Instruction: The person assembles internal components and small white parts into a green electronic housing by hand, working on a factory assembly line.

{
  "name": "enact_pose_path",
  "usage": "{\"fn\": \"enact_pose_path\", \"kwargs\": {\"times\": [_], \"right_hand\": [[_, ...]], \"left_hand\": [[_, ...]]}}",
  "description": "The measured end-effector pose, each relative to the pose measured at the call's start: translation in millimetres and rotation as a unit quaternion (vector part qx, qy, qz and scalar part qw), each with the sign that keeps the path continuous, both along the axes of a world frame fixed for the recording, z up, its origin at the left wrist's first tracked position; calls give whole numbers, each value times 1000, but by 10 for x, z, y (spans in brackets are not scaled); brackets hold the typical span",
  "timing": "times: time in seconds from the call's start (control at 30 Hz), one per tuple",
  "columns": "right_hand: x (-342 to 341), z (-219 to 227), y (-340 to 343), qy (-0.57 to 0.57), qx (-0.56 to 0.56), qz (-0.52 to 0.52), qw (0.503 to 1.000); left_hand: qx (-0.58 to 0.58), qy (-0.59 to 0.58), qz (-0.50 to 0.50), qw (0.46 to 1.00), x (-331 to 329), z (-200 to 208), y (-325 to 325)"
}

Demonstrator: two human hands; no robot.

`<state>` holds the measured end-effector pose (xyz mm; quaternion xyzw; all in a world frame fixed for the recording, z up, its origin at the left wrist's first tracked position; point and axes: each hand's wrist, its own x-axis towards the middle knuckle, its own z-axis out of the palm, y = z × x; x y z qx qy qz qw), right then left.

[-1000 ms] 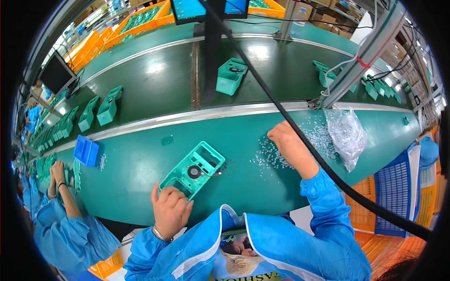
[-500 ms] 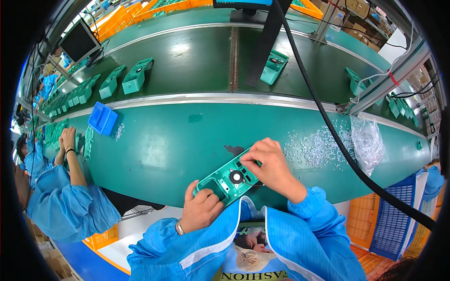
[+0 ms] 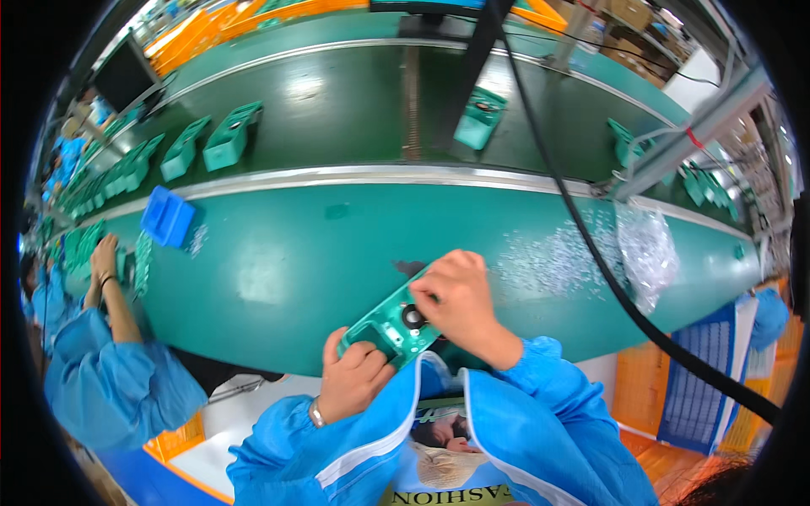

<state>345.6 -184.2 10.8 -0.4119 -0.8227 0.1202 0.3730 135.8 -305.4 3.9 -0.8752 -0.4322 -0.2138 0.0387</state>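
A green plastic housing lies slanted at the near edge of the green worktable, with a round black part with a pale centre set in it. My left hand grips its lower left end, fingers curled over the rim. Over the upper right part is my right hand, thumb and forefinger pinched together close to the round part. Whatever is between those fingertips is too small or hidden to make out. The right hand covers much of the housing's far end.
Small clear pieces lie scattered to the right beside a clear plastic bag. A black cable hangs across the right side. A blue bin stands at left, near a co-worker's hands. More green housings sit on the conveyor.
My right hand has shifted leftward over the housing, toward the round part, and now hides the small square slots. The left hand keeps its grip. The whole view has slid slightly.
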Motion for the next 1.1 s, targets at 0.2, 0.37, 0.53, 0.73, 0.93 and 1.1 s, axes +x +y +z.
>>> {"fn": "enact_pose_path", "kwargs": {"times": [0.2,0.37,0.53,0.73,0.93,1.1], "right_hand": [[-88,60,-71,-111,71,16,991],[-70,110,-216,-138,44,21,989],[-51,118,-282,-158,47,38,986],[118,87,-226,-91,34,33,995],[1140,193,296,-135,70,-108,982],[1798,108,610,-147,68,-175,971]], "left_hand": [[-20,-6,-2,1000,-30,4,-45],[-20,1,5,1000,-23,-55,-9],[-14,3,3,1000,-9,-38,-10],[-13,7,9,1000,14,22,7],[-20,-2,16,1000,8,38,-19],[-26,-3,18,999,48,105,24]]}}
